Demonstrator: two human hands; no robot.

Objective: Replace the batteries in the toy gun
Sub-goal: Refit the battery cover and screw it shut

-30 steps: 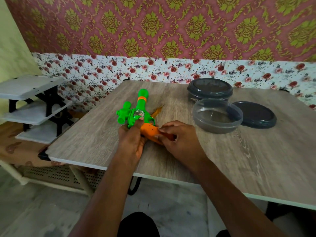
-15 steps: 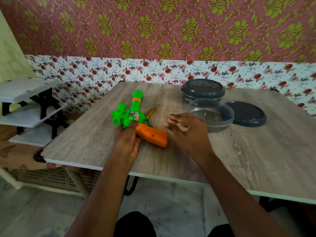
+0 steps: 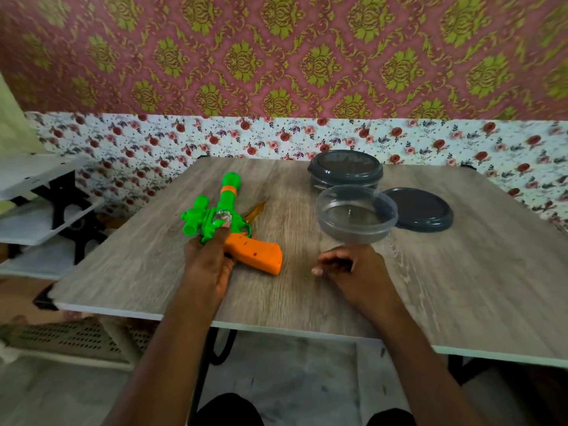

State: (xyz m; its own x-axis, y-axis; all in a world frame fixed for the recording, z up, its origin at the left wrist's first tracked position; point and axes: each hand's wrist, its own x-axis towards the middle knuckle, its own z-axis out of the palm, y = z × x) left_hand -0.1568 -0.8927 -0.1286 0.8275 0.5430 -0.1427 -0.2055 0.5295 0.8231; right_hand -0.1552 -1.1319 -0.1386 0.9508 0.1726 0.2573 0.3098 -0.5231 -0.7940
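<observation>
The toy gun point(image 3: 229, 198) lies flat on the wooden table point(image 3: 461, 287), green barrel and scope pointing away, orange grip point(image 3: 256, 256) toward me. My left hand point(image 3: 209, 265) grips it where the green body meets the grip, thumb on the body. To the right of the grip, my right hand point(image 3: 356, 272) rests on the table clear of the gun, fingers curled in; nothing shows in it. An amber, pointed tool point(image 3: 256, 210) pokes out from behind the gun, mostly hidden. No batteries are visible.
A clear round container point(image 3: 356, 235) stands open just beyond my right hand, its dark lid point(image 3: 421, 210) lying to its right. A second, lidded container point(image 3: 345, 167) stands behind it. A white shelf rack point(image 3: 40, 210) stands left of the table.
My right hand left the orange grip and drew back to the right, curling its fingers. The left hand stays on the gun, which has hardly moved.
</observation>
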